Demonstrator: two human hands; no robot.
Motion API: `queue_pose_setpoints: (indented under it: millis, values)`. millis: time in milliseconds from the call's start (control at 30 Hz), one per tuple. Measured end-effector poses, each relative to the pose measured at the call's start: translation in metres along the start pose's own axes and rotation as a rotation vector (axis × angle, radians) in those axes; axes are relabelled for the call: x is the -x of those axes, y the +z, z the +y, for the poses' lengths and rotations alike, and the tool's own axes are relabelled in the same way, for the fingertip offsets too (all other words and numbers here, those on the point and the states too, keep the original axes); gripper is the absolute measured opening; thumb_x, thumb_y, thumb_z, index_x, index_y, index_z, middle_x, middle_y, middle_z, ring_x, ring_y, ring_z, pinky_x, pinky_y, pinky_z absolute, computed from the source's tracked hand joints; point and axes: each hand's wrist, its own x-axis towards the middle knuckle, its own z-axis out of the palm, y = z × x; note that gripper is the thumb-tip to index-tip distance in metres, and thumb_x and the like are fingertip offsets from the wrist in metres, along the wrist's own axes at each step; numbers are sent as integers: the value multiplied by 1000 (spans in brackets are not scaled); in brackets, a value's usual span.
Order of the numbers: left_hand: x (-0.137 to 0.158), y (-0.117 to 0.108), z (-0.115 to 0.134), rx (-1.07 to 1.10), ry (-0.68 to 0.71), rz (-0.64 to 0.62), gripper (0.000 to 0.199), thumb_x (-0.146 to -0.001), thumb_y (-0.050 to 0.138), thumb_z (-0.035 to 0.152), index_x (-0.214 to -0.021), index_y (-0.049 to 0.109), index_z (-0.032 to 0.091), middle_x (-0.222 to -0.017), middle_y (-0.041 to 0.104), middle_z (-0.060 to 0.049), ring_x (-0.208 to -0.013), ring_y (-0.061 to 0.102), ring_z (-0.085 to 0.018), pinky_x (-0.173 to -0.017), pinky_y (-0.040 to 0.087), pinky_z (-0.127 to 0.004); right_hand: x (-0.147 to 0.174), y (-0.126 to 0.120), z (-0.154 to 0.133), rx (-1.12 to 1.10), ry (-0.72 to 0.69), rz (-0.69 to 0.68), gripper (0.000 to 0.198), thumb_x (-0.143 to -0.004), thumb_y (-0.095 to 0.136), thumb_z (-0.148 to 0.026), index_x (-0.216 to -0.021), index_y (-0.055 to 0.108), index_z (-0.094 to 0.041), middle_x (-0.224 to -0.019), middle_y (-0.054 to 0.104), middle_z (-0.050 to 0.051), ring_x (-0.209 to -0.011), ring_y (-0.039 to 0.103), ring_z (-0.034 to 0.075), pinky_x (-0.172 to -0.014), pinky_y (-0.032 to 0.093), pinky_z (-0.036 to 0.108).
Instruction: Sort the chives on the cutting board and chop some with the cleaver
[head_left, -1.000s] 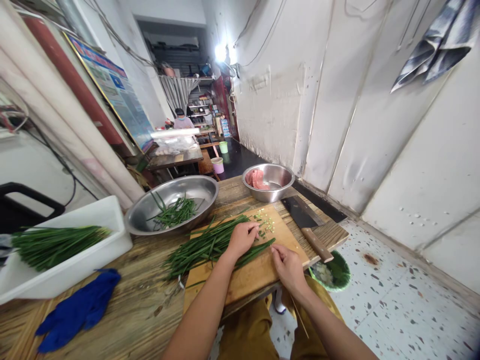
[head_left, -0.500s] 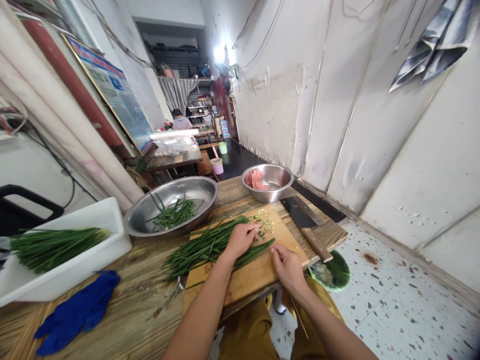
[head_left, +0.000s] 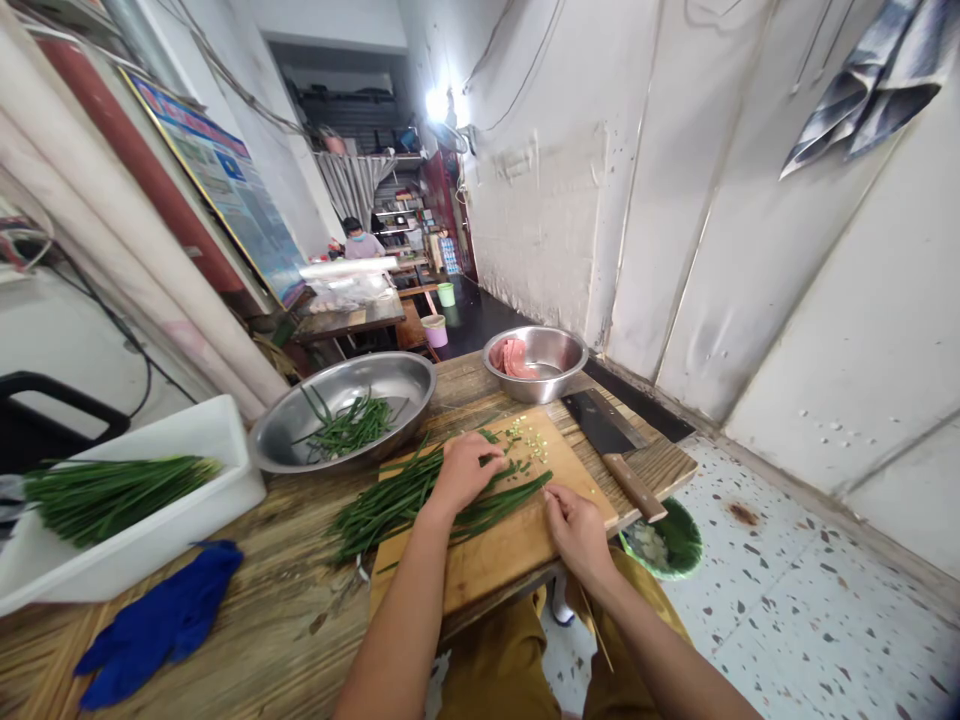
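Observation:
A pile of long green chives (head_left: pixel 390 505) lies across a wooden cutting board (head_left: pixel 480 580), with trimmed ends scattered at the far side. Palm down over the pile, my left hand (head_left: pixel 466 472) has its fingers bent around some chives; its thumb is partly hidden. A separate row of chives (head_left: pixel 506 505) stretches from beneath that hand toward my right hand (head_left: pixel 576 525). My right thumb and fingers are closed in a pinch at the row's cut ends. A thin bamboo skewer (head_left: pixel 598 630) sticks out below my right wrist, in line with the pinch; its tip is hidden.
A cleaver (head_left: pixel 600 425) lies right of the board. Beyond are a bowl with pink meat slices (head_left: pixel 514 358) and a wide metal basin (head_left: pixel 409 385) holding chives. Left stand a white tub (head_left: pixel 232 440) and blue glove (head_left: pixel 161 625). A green basket (head_left: pixel 686 535) is below right. Someone sits far back.
My left hand has shifted left, away from the cut ends, and its fingers have loosened over the chives. The row by my right hand shows more fully. My right hand stays nearly still.

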Motion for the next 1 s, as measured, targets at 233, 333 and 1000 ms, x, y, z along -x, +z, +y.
queue_pose_setpoints:
  millis: [233, 333, 1000]
  values:
    - [5, 6, -5, -247, -78, -158, 5, -68, 66, 26, -70, 69, 22, -86, 59, -5, -93, 47, -24, -81, 30, -37, -2, 0, 1, 19, 2, -8, 31, -88, 39, -27, -87, 68, -16, -72, 70, 4, -65, 64, 17, -60, 43, 21]
    - [5, 9, 1, -207, -53, -158, 8, -72, 61, 24, -68, 66, 21, -87, 60, -5, -92, 48, -23, -81, 30, -36, -1, 1, 1, 27, 2, -16, 32, -88, 38, -28, -88, 68, -16, -72, 70, 5, -66, 64, 17, -61, 44, 22]
    - [-5, 29, -3, 110, -68, 51, 24, -81, 48, 27, -87, 71, 21, -98, 71, -3, -95, 62, -17, -88, 43, -28, 0, -2, 1, 35, -26, -70, 31, -87, 39, -26, -87, 69, -18, -72, 70, 4, -66, 64, 17, -62, 45, 21]
